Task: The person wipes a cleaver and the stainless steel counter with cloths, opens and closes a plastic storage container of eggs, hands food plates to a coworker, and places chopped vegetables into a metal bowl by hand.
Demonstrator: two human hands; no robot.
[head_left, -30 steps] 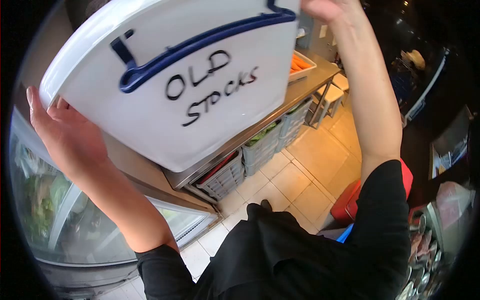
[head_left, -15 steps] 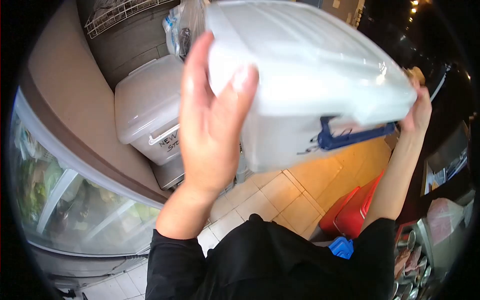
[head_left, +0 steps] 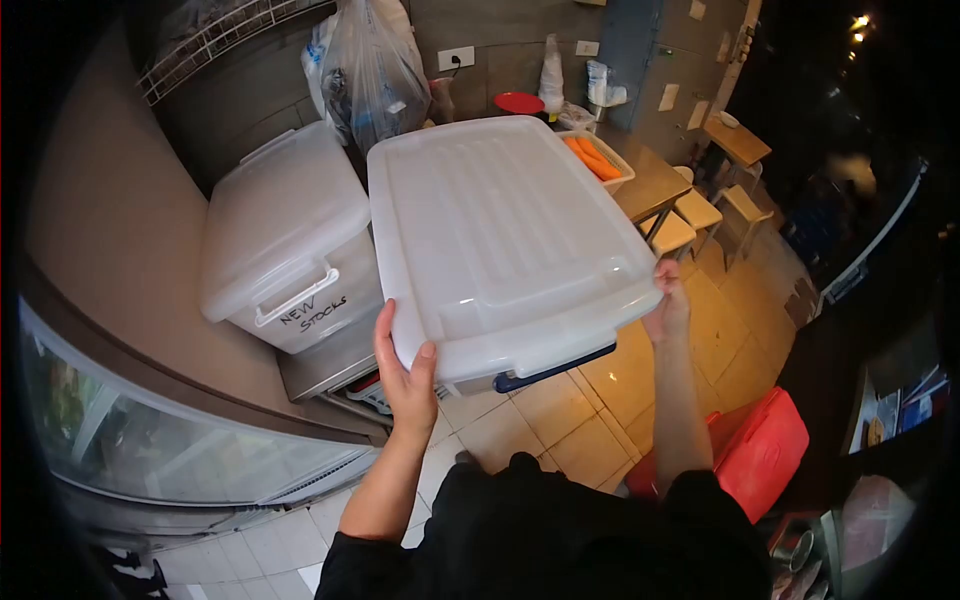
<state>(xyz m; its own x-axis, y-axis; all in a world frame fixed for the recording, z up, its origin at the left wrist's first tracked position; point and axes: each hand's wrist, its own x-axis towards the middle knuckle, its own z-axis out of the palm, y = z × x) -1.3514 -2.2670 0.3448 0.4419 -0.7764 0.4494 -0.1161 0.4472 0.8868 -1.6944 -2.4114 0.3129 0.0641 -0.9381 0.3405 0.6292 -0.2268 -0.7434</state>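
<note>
A large white plastic storage box [head_left: 510,225] with a ribbed lid and a dark blue handle [head_left: 555,368] is between my hands. My left hand [head_left: 405,380] grips its near left corner, thumb and fingers against the lid's rim. At the near right corner, my right hand [head_left: 668,300] holds the edge, its fingers partly hidden. The lid is closed. Just left of it stands a similar lidded box [head_left: 290,230] marked "NEW STOCKS", on a metal table [head_left: 315,372]. Whether the box's far end rests on the table is hidden.
Behind are a plastic bag [head_left: 375,75], a red plate [head_left: 519,103], stacked cups [head_left: 552,75] and a tray of carrots [head_left: 597,160]. A glass-front fridge [head_left: 170,420] lies left, a red bin [head_left: 765,455] right. Stools [head_left: 697,210] stand farther off on the tiled floor [head_left: 500,430].
The box has moved forward, away from me, and down from near my head, and its lid is now more level. Both hands have gone with it, keeping their hold.
</note>
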